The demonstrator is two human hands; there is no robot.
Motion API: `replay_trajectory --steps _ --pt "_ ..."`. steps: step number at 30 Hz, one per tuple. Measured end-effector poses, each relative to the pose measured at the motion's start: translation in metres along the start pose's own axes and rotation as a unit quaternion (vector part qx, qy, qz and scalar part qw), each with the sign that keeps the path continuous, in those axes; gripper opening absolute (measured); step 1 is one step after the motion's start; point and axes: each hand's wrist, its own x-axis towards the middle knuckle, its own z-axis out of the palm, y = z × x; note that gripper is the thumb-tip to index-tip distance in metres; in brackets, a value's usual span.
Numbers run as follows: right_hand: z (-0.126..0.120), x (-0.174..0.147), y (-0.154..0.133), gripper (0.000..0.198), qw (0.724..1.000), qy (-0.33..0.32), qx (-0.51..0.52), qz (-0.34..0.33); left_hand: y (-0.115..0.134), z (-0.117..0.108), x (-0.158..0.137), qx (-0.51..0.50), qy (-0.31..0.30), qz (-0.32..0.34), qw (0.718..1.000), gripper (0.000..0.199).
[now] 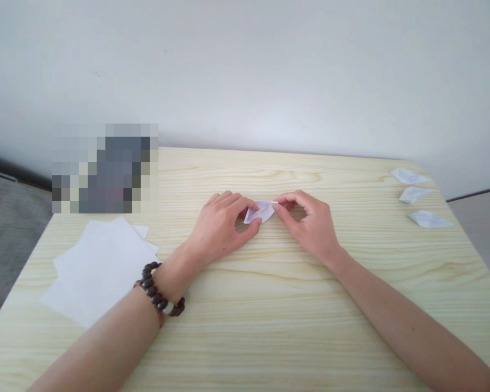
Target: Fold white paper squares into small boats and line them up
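1. my left forearm [106,335] is slanting in from the lower left, my right forearm [408,321] from the lower right.
2. my left hand [220,226] is showing its back, its fingers [227,196] curving and its thumb [250,232] pinching opposite the index finger [242,205].
3. my right hand [313,223] is pinching too, thumb and index finger forming a loop.
4. both hands are sitting near each other, fingertips pointing inward.

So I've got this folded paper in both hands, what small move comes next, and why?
I'd probably press the folded paper sharper at its right end: your right hand pinches there, your left hand holds the other end, and the three folded pieces on the right of the table taper to points.
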Motion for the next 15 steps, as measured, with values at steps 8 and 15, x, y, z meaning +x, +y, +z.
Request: replay_trajectory --steps 8,15 --pt "0.0006 -0.0003 -0.0007 0.006 1.000 0.003 -0.018 -0.019 0.0007 -0.0009 -0.0005 0.000 -0.004 0.003 1.000 0.019" --pt "-0.0012 -0.0009 -0.0015 0.014 0.999 0.002 0.005 -0.041 -0.0009 0.0000 -0.0002 -0.008 0.006 0.002 1.000 0.018"
